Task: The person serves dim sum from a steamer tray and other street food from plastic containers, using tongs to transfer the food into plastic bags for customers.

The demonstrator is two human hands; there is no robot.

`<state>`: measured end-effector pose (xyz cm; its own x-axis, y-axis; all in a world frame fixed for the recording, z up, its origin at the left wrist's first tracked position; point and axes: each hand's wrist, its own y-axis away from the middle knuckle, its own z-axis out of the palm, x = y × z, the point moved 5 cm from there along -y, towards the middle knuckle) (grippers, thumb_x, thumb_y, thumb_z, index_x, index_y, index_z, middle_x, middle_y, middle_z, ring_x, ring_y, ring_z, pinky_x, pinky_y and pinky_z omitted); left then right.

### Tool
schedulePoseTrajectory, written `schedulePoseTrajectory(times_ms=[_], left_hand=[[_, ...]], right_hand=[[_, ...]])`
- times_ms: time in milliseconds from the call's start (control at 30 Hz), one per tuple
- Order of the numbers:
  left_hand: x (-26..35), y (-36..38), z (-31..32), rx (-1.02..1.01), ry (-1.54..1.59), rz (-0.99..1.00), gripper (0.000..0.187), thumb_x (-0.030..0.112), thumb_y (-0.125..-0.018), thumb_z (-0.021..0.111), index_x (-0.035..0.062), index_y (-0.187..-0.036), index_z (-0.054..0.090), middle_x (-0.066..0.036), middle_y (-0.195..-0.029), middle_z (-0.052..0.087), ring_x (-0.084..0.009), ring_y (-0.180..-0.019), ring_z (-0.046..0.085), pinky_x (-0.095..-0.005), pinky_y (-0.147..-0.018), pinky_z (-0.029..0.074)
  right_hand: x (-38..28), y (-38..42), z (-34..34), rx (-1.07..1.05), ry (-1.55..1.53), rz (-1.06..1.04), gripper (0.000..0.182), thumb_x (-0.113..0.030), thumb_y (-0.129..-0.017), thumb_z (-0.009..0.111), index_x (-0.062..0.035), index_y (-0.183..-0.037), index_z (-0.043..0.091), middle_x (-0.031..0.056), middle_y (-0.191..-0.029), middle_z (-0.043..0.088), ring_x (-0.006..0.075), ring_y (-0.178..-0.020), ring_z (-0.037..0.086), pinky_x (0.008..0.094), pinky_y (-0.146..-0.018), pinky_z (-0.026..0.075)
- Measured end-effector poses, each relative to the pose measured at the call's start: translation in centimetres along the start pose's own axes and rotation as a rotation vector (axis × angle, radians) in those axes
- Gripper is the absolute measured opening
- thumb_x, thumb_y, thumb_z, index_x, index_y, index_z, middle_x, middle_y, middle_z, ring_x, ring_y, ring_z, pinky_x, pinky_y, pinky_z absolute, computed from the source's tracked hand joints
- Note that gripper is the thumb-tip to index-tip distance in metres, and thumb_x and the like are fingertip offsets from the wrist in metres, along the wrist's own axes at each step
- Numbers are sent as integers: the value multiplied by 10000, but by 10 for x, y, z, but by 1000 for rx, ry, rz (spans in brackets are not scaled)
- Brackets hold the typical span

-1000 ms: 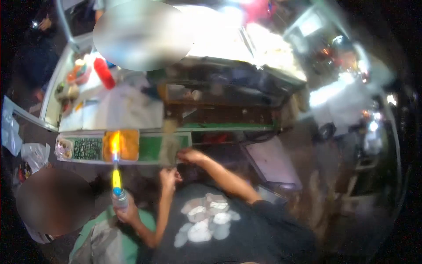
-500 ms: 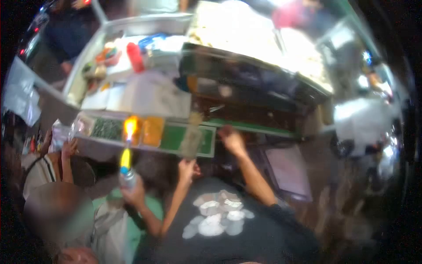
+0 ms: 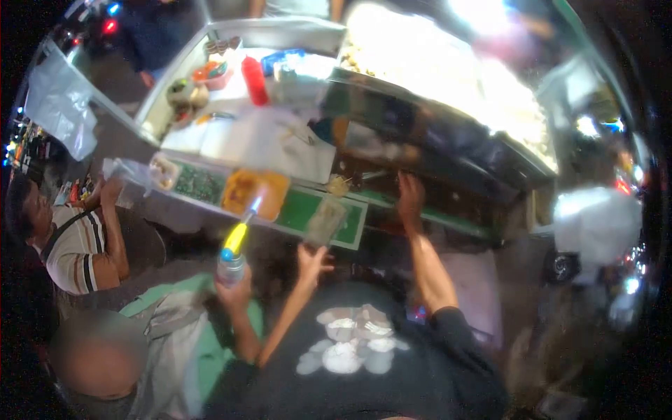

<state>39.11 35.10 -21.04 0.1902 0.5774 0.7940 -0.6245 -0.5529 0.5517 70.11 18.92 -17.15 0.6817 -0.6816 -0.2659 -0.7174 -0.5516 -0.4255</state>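
My left hand (image 3: 313, 264) is at the near end of a small pale rectangular container (image 3: 326, 220), its fingertips gripping the edge, with some fingers spread. The container lies slanted over a green board (image 3: 297, 210) with a white rim; its contents are too blurred to name. My right hand (image 3: 411, 198) reaches over the dark recess of the counter, its fingers stretched out and nothing visible in them. Between the two hands, a small yellowish piece (image 3: 339, 185) sits just beyond the container.
On the left, a co-worker's hand (image 3: 234, 283) holds a lit torch (image 3: 238, 240) pointed at an orange tray (image 3: 269, 191). Farther back are a red bottle (image 3: 254, 81) and a brightly lit case (image 3: 420, 56). Another person (image 3: 87, 245) stands at the far left.
The view has shifted, moving the counter rightward in the frame. My right hand has reached farther forward. My left hand's fingers look more spread. The torch flame looks smaller and bluish.
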Motion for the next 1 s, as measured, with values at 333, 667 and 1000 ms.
schedulePoseTrajectory(times_ms=[333,667,1000], left_hand=[[5,11,3,88,48,65,414,167,-967,608,27,-1254,344,-170,-1097,586,-285,-802,705,-369,-548,608],[-13,10,17,134,-4,-32,422,264,-967,616,64,-1238,361,-162,-1035,613,-289,-787,701,-396,-497,598],[-14,2,7,307,-45,55,665,275,-953,630,129,-1452,215,-182,-1380,392,-373,-1095,562,-441,-555,643]], right_hand=[[-25,12,-1,39,-168,-108,510,100,-853,535,-85,-1327,570,132,-1201,545,360,-1115,513,502,-940,427],[45,31,-9,116,-98,50,411,62,-832,591,-53,-1226,615,150,-1164,551,359,-1110,513,498,-937,419],[99,48,-48,202,125,155,446,35,-846,600,-58,-1282,597,163,-1254,520,381,-1169,480,542,-983,398]])
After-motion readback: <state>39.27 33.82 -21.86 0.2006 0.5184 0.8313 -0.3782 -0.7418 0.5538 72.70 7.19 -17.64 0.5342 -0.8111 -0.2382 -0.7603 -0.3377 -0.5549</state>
